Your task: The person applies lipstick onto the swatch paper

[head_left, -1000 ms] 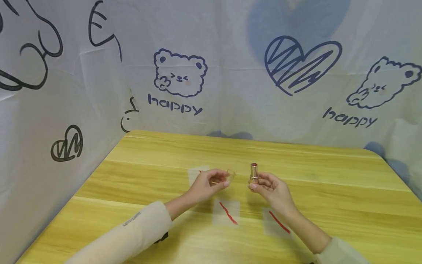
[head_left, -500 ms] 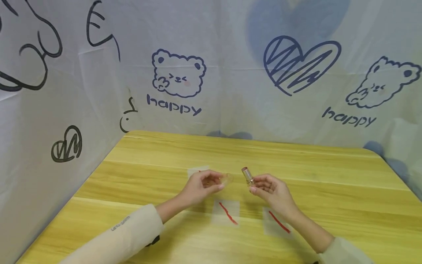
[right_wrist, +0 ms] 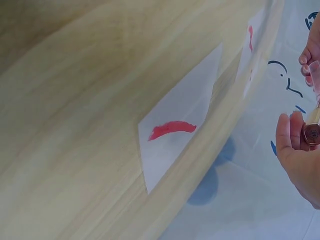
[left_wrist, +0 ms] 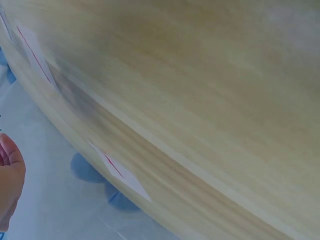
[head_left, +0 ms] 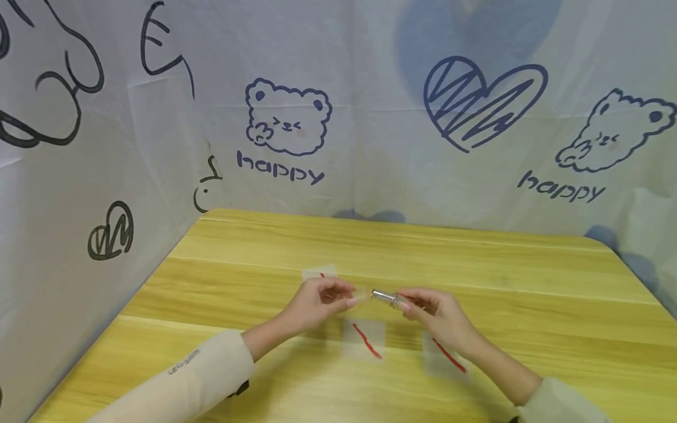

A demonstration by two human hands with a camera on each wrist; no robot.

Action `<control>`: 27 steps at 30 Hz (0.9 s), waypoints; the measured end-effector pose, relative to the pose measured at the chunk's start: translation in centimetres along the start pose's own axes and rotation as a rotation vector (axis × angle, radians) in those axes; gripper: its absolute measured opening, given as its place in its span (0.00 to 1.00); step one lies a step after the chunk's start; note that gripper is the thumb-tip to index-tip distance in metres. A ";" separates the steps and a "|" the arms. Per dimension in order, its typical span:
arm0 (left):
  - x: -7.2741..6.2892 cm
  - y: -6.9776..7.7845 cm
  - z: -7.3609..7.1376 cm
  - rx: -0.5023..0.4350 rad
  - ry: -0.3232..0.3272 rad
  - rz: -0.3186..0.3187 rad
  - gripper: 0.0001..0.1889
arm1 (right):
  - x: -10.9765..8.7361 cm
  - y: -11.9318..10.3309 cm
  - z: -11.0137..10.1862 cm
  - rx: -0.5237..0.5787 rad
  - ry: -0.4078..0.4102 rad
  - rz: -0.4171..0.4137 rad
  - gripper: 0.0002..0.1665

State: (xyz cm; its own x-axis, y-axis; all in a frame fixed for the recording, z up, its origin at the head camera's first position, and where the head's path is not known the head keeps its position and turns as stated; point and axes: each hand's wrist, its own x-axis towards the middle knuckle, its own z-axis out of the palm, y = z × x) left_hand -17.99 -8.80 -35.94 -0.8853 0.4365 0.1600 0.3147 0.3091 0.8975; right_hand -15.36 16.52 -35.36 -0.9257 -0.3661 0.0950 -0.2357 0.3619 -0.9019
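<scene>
In the head view, my left hand (head_left: 317,302) pinches a clear lipstick cap (head_left: 362,294) that is hard to make out against the wood. My right hand (head_left: 441,316) grips the lower end of a gold lipstick (head_left: 384,296) between thumb and fingers. The tube lies nearly level in the air, its tip pointing left at the cap's mouth. In the right wrist view, the lipstick's round base (right_wrist: 312,134) faces the camera, and the clear cap (right_wrist: 315,75) shows above it. Only part of my left hand (left_wrist: 10,175) enters the left wrist view; its cap is out of sight there.
Below the hands on the wooden table (head_left: 238,247) lie a middle paper slip (head_left: 348,346) and a right slip (head_left: 435,361), each with a red stroke. A third slip (head_left: 312,274) is partly behind my left hand. White drawn-on cloth (head_left: 370,153) hangs behind the table.
My right hand has tipped the lipstick from upright to nearly level, its tip swinging left toward the cap. My left hand has shifted slightly left and down with the cap.
</scene>
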 end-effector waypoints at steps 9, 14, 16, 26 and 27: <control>-0.3 0.1 0.2 0.024 -0.027 0.013 0.14 | -0.1 -0.3 -0.1 -0.018 -0.059 -0.013 0.22; -0.4 0.3 0.3 0.032 -0.026 0.012 0.13 | -0.1 -0.5 -0.1 -0.030 -0.070 -0.005 0.22; -0.3 0.4 0.5 0.031 -0.026 0.011 0.13 | -0.1 -0.5 0.1 -0.029 -0.073 -0.002 0.22; -0.2 0.3 1.2 -0.001 -0.044 0.001 0.13 | 0.0 -0.6 0.6 0.027 -0.073 0.007 0.19; -0.2 0.3 1.2 -0.002 -0.048 0.001 0.13 | 0.0 -0.6 0.6 0.030 -0.073 0.009 0.19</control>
State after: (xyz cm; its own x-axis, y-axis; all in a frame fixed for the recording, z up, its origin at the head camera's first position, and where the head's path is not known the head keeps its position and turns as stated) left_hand -17.34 -7.76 -36.25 -0.8676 0.4766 0.1415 0.3150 0.3068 0.8981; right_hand -15.04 15.75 -35.11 -0.9034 -0.4250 0.0567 -0.2175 0.3402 -0.9149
